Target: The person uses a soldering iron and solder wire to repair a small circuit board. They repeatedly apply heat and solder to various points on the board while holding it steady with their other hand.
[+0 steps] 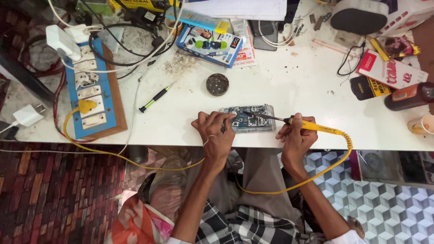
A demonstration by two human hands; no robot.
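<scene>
My right hand (pixel 294 138) is closed around the yellow soldering iron (pixel 316 127), fingers wrapped on the handle like a pen, its dark tip laid across the opened phone (pixel 248 118) that lies flat near the front edge of the white table (pixel 289 86); my left hand (pixel 216 131) is curled over the phone's left end, fingertips pressed down on it, and I cannot tell whether something small is pinched beneath them. The iron's yellow cord (pixel 289 183) loops down past my lap and back up to the blue switchboard (pixel 92 97) at the left; a green-handled screwdriver (pixel 156 97) lies apart beyond the phone, and a round dark tin (pixel 217 84) sits just behind it.

To do this well, I judge the left hand should hold the board dead steady; the tip should touch only the one joint, briefly, with my wrist braced on the table edge; I would keep the cord slack so it cannot tug the iron, and keep my fingers off the hot shaft.
</scene>
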